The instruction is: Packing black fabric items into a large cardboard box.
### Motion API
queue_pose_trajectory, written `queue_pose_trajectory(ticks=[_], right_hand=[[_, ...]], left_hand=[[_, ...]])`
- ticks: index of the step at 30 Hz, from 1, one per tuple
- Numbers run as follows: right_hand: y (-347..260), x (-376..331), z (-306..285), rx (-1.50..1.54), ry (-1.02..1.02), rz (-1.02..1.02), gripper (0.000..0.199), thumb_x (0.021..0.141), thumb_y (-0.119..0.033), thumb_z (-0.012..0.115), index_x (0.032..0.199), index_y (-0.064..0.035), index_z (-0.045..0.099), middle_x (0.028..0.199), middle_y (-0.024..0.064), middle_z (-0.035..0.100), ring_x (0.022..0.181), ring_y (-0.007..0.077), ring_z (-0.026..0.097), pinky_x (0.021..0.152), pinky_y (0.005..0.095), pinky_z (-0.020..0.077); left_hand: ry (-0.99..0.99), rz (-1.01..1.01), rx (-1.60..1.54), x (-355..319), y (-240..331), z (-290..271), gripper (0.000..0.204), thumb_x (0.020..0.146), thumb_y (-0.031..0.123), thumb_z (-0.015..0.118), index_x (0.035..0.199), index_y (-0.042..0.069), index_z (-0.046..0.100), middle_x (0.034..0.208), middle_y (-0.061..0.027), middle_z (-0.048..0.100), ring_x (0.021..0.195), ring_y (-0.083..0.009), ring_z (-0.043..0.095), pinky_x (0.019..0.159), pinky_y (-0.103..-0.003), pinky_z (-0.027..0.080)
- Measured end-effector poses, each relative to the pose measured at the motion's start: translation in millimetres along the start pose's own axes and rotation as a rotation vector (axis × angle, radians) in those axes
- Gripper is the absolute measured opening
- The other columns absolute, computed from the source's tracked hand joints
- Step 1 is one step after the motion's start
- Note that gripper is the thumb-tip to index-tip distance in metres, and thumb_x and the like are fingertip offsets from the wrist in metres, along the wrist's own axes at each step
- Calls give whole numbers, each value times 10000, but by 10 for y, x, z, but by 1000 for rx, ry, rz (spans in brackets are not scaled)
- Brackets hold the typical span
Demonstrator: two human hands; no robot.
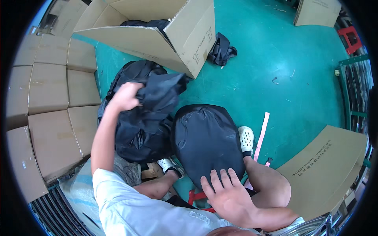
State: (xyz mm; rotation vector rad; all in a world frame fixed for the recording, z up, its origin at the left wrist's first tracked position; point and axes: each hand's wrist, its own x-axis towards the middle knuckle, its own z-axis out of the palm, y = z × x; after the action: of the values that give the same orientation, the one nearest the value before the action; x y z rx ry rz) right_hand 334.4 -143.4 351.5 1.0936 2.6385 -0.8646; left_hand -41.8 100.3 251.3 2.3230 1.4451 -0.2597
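A bunched piece of black cloth (159,96), perhaps a limp bag, is gripped in my left hand (128,96), whose outline is slightly blurred. It is raised over a bulky black bag (138,145) on the left side of the floor. Between my legs stands a rounded, stuffed black bag (206,137) with a smooth, taut top. My right hand (230,194) lies on its near edge, fingers spread and holding nothing.
A large open carton (197,43) with black material inside stands ahead, beside a crumpled black cloth (222,49). Stacked cartons (49,86) line the left. At right are a flattened cardboard sheet (327,169), a pink strap (262,135) and a red stool (349,39).
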Motion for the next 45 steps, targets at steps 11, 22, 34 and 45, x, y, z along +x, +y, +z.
queue_pose_trajectory(ticks=[11, 22, 34, 45], right_hand=[[-44, -26, 23, -21, 56, -30, 452, 919, -202, 522, 1333, -25, 562, 1275, 226, 614, 1151, 388, 611, 1067, 521, 407], [243, -125, 113, 83, 47, 140, 449, 931, -214, 466, 1338, -46, 549, 1327, 218, 562, 1215, 374, 545, 1094, 517, 379], [339, -58, 54, 105, 34, 240, 466, 961, -288, 513, 1386, -96, 507, 1342, 143, 586, 1203, 299, 577, 1072, 479, 409], [203, -140, 190, -38, 80, 162, 461, 889, -150, 540, 1327, -9, 564, 1264, 225, 616, 1155, 382, 608, 1067, 516, 424]], left_hand=[[-454, -697, 795, -113, -1203, 1342, 260, 912, 184, 592, 1091, 151, 778, 1185, -86, 734, 1076, -270, 700, 961, -524, 451], [-198, -1, -24, 2950, 1210, 1732, 720, 797, 399, 765, 1437, 209, 495, 1575, -204, 333, 1361, -377, 472, 1064, -492, 459], [-125, -261, -291, 3598, 678, 2703, 237, 736, 253, 817, 963, 188, 814, 1085, -140, 741, 1029, -278, 702, 938, -421, 544], [376, 70, -351, 807, 1062, 569, 267, 616, 116, 643, 674, 45, 393, 616, -166, 444, 603, -382, 525, 546, -434, 398]])
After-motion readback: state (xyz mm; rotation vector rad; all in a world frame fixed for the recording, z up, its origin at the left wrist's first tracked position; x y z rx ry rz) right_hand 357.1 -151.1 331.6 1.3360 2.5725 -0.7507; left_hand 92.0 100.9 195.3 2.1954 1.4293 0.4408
